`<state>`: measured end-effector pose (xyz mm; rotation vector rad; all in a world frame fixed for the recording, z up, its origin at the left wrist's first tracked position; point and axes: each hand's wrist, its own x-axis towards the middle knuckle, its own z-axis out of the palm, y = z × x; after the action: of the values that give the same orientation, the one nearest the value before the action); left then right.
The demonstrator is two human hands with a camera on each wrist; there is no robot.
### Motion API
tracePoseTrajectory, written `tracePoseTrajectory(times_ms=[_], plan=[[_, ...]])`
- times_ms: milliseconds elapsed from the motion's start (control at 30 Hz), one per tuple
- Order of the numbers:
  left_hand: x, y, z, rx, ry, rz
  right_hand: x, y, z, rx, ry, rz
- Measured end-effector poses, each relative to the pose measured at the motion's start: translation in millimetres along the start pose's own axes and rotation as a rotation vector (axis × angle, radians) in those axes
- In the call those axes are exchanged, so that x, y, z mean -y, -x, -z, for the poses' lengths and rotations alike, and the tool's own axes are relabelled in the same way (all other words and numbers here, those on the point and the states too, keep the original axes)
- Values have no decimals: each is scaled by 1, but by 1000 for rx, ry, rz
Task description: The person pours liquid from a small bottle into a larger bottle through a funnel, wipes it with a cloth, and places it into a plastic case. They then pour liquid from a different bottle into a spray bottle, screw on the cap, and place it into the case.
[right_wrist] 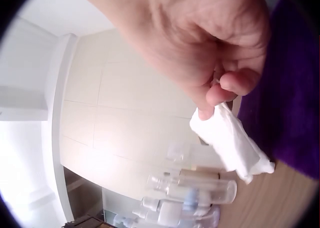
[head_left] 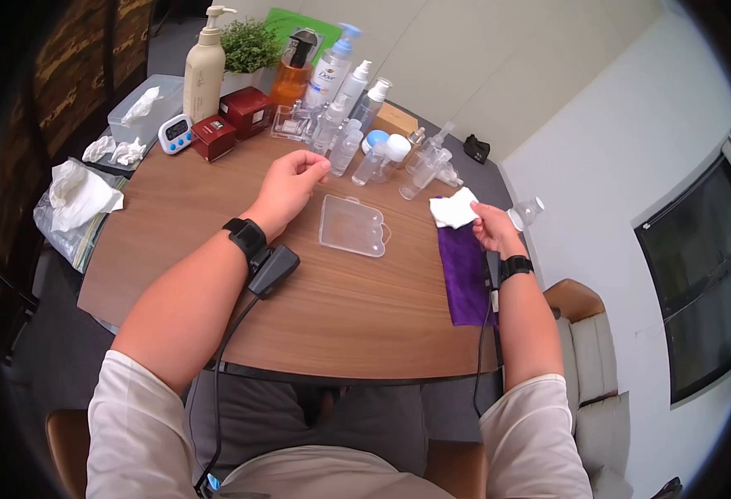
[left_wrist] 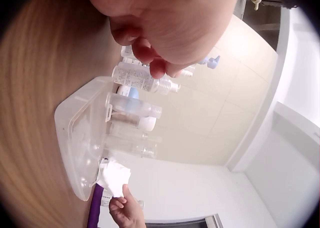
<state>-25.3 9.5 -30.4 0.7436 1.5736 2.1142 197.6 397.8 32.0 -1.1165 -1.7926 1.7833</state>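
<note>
In the head view my right hand [head_left: 492, 226] pinches a folded white tissue [head_left: 452, 208] between thumb and fingers. The tissue [right_wrist: 230, 140] hangs from the fingertips in the right wrist view. Beneath it, a purple cloth [head_left: 467, 279] lies along the table's right side. My left hand [head_left: 289, 190] hovers over the table with loosely curled fingers, and nothing shows in its grasp. Just right of it lies a shallow clear plastic case [head_left: 350, 226] with a wavy edge. Beyond the left hand stand clear bottles, among them a capless one [head_left: 345, 150].
Pump bottles, a beige dispenser [head_left: 205, 71], a potted plant [head_left: 251, 46] and dark red boxes [head_left: 214, 137] crowd the table's back. A white timer [head_left: 175, 134] stands left, near a clear bin [head_left: 145, 108] and crumpled tissues [head_left: 128, 151]. A small bottle [head_left: 531, 208] lies beyond the right hand.
</note>
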Motion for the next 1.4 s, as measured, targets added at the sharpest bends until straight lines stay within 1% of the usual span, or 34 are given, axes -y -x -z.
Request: tracePoseTrajectory(times_ms=[33, 100, 167, 200, 267, 300, 333, 400, 500, 600, 667, 733, 800, 900, 933, 1000, 1033, 1067, 1133, 1200, 1233, 1333, 1400], plan=[[-2, 1, 0, -9, -34, 2, 4, -11, 14, 98, -95, -24], [-2, 1, 0, -15, -73, 2, 11, -19, 24, 71, -97, -10], [-2, 0, 1, 0, -110, 2, 17, -19, 21, -1, -60, 16], [-2, 0, 1, 1, -114, -2, 18, -16, 21, 0, -65, 19], [-3, 2, 1, -19, -148, 32, 26, 21, -3, -290, 266, 159], [-2, 1, 1, -19, -151, 27, 21, 24, -4, -330, 291, 273], [-1, 1, 1, -21, -124, 34, 17, 28, -6, -328, 288, 278], [-2, 1, 2, -23, -100, 43, 3, 39, -13, -219, 240, 509], [0, 1, 2, -7, -73, 47, -15, 95, -49, -49, 214, 450], [4, -1, 6, 18, -112, 17, -27, 128, -77, 147, 113, 349], [1, 0, 2, 15, -83, 29, -23, 139, -98, 179, 103, 317], [1, 1, -1, 18, -80, 24, -17, 136, -119, 244, 281, 383], [2, 1, 0, 13, -43, 7, -22, 121, -135, 217, 270, 414], [-2, 4, 0, 7, -82, 10, -34, 107, -145, 220, 360, 369], [-4, 4, 0, 13, -112, 10, -39, 106, -146, 240, 333, 367], [-2, 3, -2, -22, -119, 5, -50, 105, -144, 243, 388, 361], [-1, 3, -1, -5, -110, 13, -52, 105, -142, 284, 357, 343], [-1, 2, -2, 12, -99, 19, -51, 110, -143, 286, 354, 335], [0, 1, -5, -10, -156, 21, -52, 113, -143, 282, 354, 360], [-1, 0, -5, 13, -154, 35, -54, 113, -147, 292, 356, 362], [0, 0, -2, 22, -138, 75, -54, 113, -147, 286, 379, 369], [0, -1, -1, 44, -167, 62, -52, 114, -146, 286, 401, 401], [0, 1, -3, 41, -200, 61, -59, 106, -147, 294, 337, 400]])
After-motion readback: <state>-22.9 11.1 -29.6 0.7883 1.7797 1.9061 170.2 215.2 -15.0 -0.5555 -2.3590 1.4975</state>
